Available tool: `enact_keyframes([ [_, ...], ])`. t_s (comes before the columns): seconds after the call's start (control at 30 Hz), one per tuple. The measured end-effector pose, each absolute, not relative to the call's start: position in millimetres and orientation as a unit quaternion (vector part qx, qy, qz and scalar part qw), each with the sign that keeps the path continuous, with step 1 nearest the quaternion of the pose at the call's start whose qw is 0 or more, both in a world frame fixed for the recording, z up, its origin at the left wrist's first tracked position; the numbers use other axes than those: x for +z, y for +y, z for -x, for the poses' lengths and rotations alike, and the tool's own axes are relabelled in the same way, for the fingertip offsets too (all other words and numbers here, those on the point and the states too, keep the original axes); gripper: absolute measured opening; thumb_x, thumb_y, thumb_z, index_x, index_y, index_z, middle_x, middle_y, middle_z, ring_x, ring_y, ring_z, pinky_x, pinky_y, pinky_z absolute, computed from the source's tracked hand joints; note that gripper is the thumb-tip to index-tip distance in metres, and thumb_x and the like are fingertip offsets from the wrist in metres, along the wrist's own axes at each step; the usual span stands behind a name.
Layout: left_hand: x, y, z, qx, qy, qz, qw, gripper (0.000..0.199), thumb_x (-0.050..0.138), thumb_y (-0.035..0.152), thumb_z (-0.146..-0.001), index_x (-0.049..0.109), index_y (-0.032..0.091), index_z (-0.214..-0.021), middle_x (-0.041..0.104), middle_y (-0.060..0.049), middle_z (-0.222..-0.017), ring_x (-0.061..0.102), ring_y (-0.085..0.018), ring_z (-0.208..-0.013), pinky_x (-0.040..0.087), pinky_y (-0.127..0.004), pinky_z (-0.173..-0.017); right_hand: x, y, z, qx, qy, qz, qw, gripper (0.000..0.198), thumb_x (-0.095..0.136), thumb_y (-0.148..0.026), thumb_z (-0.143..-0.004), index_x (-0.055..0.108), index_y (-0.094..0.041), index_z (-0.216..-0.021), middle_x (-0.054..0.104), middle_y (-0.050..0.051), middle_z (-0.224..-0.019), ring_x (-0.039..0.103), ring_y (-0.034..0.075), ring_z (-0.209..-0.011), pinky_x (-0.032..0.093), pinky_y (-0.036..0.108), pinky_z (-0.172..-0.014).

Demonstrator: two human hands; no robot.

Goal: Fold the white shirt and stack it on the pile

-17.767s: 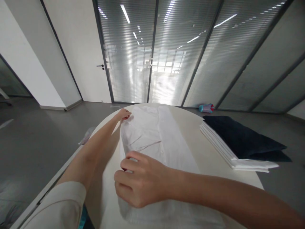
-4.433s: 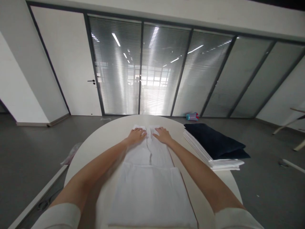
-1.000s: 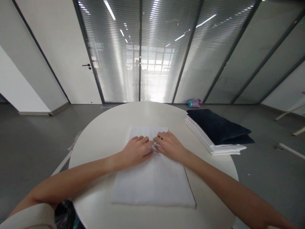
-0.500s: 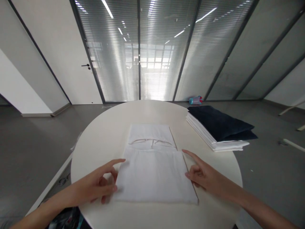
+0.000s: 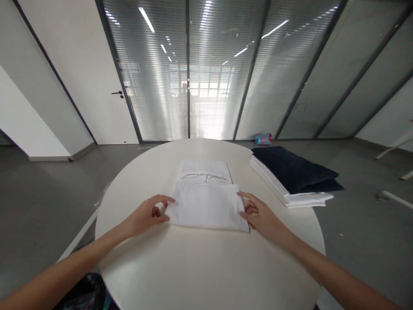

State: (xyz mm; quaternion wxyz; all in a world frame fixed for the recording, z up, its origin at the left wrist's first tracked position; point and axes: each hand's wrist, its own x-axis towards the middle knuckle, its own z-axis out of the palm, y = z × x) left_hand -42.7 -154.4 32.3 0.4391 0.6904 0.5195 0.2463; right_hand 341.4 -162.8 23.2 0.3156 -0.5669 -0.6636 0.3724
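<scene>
Cloth: the folded white cloth (image 5: 206,204) lies at the frame's centre on the round table (image 5: 200,262).
Left hand: the left hand (image 5: 150,213) has thumb and forefinger apart, at the cloth's left edge.
Right hand: the right hand (image 5: 260,213) mirrors it at the right edge, perhaps to keep the layers square.
Stack: right of centre, a dark cloth (image 5: 295,168) tops white cloths (image 5: 306,199), apparently clear of both hands' reach.

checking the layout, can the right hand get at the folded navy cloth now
Probably yes: the right hand looks within reach, and the folded navy cloth lies atop the white stack with nothing visible covering it or blocking the way.
</scene>
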Motion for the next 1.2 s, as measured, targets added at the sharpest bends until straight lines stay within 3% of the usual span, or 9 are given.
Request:
enact_keyframes([
  [0.13, 37.2, -141.5, 37.5, 0.236, 0.507, -0.635, 0.532, 0.058, 0.073, 0.051, -0.077, 0.058, 0.022, -0.125, 0.057, -0.007, -0.112, 0.058, -0.005, -0.049, 0.033, -0.016, -0.036, 26.6, -155.3, -340.5, 0.405, -0.656, 0.565, 0.294, 0.065, 0.055, -0.039, -0.084, 0.039, -0.013, -0.141, 0.052, -0.006, -0.064, 0.053, 0.014, -0.055, 0.043, 0.027, -0.055],
  [0.23, 42.2, -144.4, 38.2, 0.259, 0.49, -0.57, 0.607, 0.062, 0.075, 0.046, -0.078, 0.056, 0.023, -0.132, 0.061, -0.007, -0.106, 0.069, -0.013, -0.061, 0.043, -0.016, -0.041, 33.5, -167.4, -342.4, 0.452, -0.642, 0.56, 0.263, 0.076, 0.055, -0.047, -0.084, 0.031, -0.011, -0.146, 0.053, -0.007, -0.057, 0.048, 0.013, -0.046, 0.036, 0.024, -0.046],
  [0.3, 44.1, -146.9, 40.2, 0.269, 0.477, -0.536, 0.642, 0.065, 0.077, 0.041, -0.079, 0.053, 0.024, -0.137, 0.063, -0.005, -0.096, 0.072, -0.017, -0.068, 0.048, -0.018, -0.045, 37.5, -176.2, -342.3, 0.471, -0.626, 0.568, 0.253, 0.081, 0.053, -0.053, -0.084, 0.026, -0.012, -0.149, 0.056, -0.006, -0.057, 0.041, 0.011, -0.039, 0.03, 0.022, -0.039],
  [0.4, 45.5, -149.1, 40.9, 0.26, 0.471, -0.534, 0.653, 0.066, 0.073, 0.043, -0.083, 0.049, 0.024, -0.141, 0.06, 0.003, -0.067, 0.066, -0.014, -0.053, 0.046, -0.018, -0.041, 39.5, -183.3, -338.4, 0.479, -0.611, 0.579, 0.249, 0.085, 0.049, -0.058, -0.084, 0.021, -0.013, -0.15, 0.06, -0.005, -0.057, 0.034, 0.01, -0.033, 0.027, 0.022, -0.034],
  [0.53, 45.8, -150.2, 35.9, 0.243, 0.493, -0.558, 0.622, 0.067, 0.073, 0.051, -0.081, 0.054, 0.019, -0.136, 0.064, 0.001, -0.063, 0.069, -0.018, -0.054, 0.047, -0.02, -0.041, 34.2, -182.7, -332.4, 0.458, -0.609, 0.594, 0.258, 0.081, 0.046, -0.056, -0.084, 0.027, -0.012, -0.149, 0.056, -0.007, -0.052, 0.035, 0.011, -0.032, 0.026, 0.021, -0.033],
  [0.73, 34.6, -147.9, 35.1, 0.238, 0.508, -0.56, 0.61, 0.074, 0.08, 0.055, -0.071, 0.061, 0.01, -0.127, 0.073, -0.007, -0.065, 0.071, -0.02, -0.062, 0.058, -0.03, -0.062, 30.9, -183.0, -329.1, 0.429, -0.632, 0.588, 0.265, 0.066, 0.048, -0.046, -0.082, 0.039, -0.016, -0.14, 0.047, -0.009, -0.054, 0.047, 0.012, -0.041, 0.03, 0.02, -0.037],
  [0.93, 20.2, -146.2, 41.5, 0.241, 0.508, -0.571, 0.598, 0.073, 0.077, 0.059, -0.071, 0.063, 0.011, -0.124, 0.072, -0.006, -0.065, 0.071, -0.02, -0.064, 0.058, -0.033, -0.067, 24.4, -187.4, -329.9, 0.409, -0.641, 0.602, 0.243, 0.044, 0.048, -0.036, -0.077, 0.057, -0.019, -0.117, 0.041, -0.007, -0.063, 0.049, 0.014, -0.049, 0.032, 0.022, -0.037],
  [1.03, 23.1, -143.6, 45.0, 0.217, 0.512, -0.634, 0.537, 0.062, 0.07, 0.059, -0.078, 0.068, 0.014, -0.12, 0.067, -0.003, -0.063, 0.063, -0.016, -0.054, 0.053, -0.029, -0.056, 23.7, -186.0, -334.6, 0.301, -0.707, 0.592, 0.243, 0.032, 0.052, -0.028, -0.076, 0.066, -0.02, -0.103, 0.042, -0.006, -0.061, 0.047, 0.013, -0.053, 0.036, 0.025, -0.051],
  [1.2, 56.2, -132.7, 24.7, 0.269, 0.474, -0.808, 0.224, 0.03, 0.059, 0.045, -0.091, 0.077, 0.023, -0.1, 0.062, -0.005, -0.091, 0.059, -0.012, -0.066, 0.049, -0.025, -0.06, 54.5, -166.0, -322.3, 0.204, -0.729, 0.549, 0.355, 0.016, 0.052, -0.029, -0.078, 0.065, -0.021, -0.076, 0.052, 0.0, -0.069, 0.048, 0.014, -0.063, 0.036, 0.028, -0.062],
])
